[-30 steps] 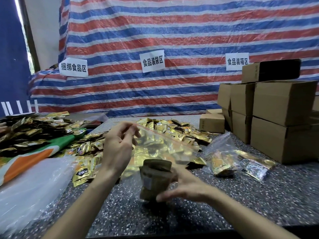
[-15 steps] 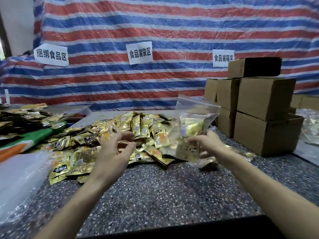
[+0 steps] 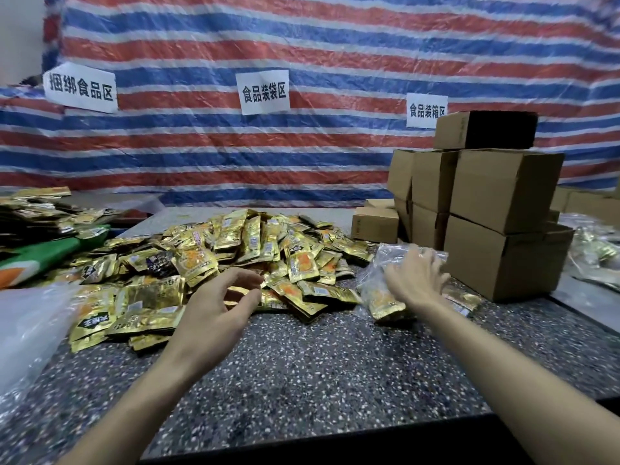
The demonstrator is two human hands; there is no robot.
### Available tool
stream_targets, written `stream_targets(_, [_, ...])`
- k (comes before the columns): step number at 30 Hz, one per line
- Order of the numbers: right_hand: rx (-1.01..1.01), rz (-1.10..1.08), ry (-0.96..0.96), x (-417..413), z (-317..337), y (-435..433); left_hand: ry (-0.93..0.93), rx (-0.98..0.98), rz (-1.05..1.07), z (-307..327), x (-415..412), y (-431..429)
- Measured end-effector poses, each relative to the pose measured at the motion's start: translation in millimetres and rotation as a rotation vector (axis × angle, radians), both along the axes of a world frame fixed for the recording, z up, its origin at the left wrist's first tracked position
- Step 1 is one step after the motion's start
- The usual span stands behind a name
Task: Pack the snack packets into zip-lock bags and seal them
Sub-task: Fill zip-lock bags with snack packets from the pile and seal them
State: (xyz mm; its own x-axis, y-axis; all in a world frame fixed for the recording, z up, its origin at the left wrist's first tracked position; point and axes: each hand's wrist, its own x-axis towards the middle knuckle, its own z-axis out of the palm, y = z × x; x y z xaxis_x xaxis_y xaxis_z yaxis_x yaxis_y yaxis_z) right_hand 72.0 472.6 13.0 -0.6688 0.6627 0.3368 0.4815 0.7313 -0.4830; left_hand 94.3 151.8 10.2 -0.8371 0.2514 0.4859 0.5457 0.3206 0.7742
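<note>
- While the right hand (image 3: 414,280) rests with fingers spread flat on the filled bag (image 3: 379,297), it only presses on it and grips nothing. The bag lies toward the table's (image 3: 318,364) right edge, just beside the boxes (image 3: 503,196).
- The left hand (image 3: 221,303) hovers over the near side of the packets (image 3: 255,250), fingers loosely curved and wide, holding nothing. That heap spreads from the table's middle toward its far edge.
- Whether the bag's zip is pressed closed along its whole length cannot be told. If a gap is left, packets would likely spill once the bag is moved or stacked.
- The plastic looks slick, so a flat-handed shove could slide the bag against the boxes instead of settling it.
- A hasty scoop into the loose foil heap would probably drag extra packets toward the near edge, or miscount what goes in.
</note>
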Motion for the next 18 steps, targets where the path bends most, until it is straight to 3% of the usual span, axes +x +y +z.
stream_targets(4, [0.007, 0.436, 0.256, -1.7, -0.5, -63.7, -0.008, 0.009, -0.005, -2.6, 1.5, 3.1])
stream_targets(8, [-0.297, 0.763, 0.303, 2.6, -22.6, -126.7, -0.011, -0.036, 0.036, -13.2, 1.1, -5.5])
stream_targets(11, [-0.405, 0.849, 0.296, 6.7, -56.0, -155.0, -0.044, -0.104, 0.113, -30.2, -3.5, -29.6])
stream_targets(18, [-0.442, 0.865, 0.3, 8.4, -86.5, -151.1, 0.018, -0.353, 0.561, -66.5, -14.9, -127.3])
